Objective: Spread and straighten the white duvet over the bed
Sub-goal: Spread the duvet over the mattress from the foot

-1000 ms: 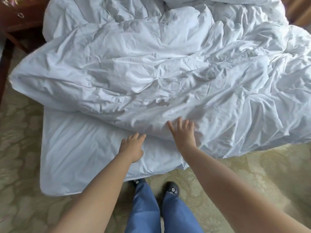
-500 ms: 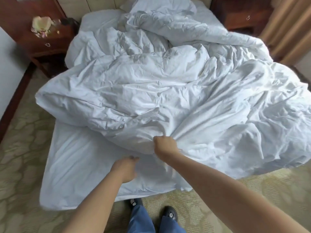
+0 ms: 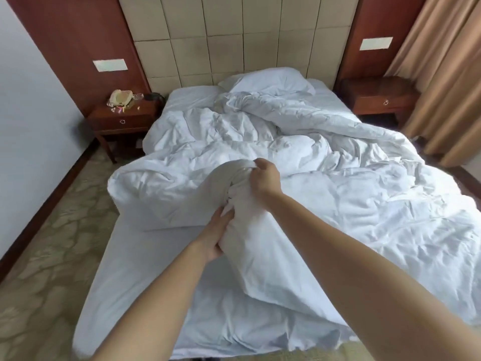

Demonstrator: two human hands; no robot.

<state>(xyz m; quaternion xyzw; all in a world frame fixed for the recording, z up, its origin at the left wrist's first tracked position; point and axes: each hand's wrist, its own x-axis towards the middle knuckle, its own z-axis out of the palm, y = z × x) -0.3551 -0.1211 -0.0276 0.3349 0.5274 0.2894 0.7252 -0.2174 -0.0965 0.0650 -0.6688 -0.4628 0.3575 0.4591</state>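
From the head view, the right hand (image 3: 266, 178) clenches a bunched fold of the white duvet (image 3: 325, 194), with cloth gathered under its curled fingers. The left hand (image 3: 217, 234), lower, grasps the same fold from below. The duvet is soft and wrinkled, heaped on the bed (image 3: 125, 277) behind the fingers.

The white duvet (image 3: 325, 183) is matt cloth, heavily creased, bunched into tight folds where the left hand (image 3: 217, 235) and right hand (image 3: 265, 175) grip it. The bedsheet (image 3: 145, 261) is smoother matt cloth. Both nightstands (image 3: 122, 121) are glossy reddish wood with small metal ring pulls. The headboard (image 3: 234, 45) is padded beige panels. The curtain (image 3: 442, 82) is tan fabric; the carpet (image 3: 44, 269) looks patterned and matt
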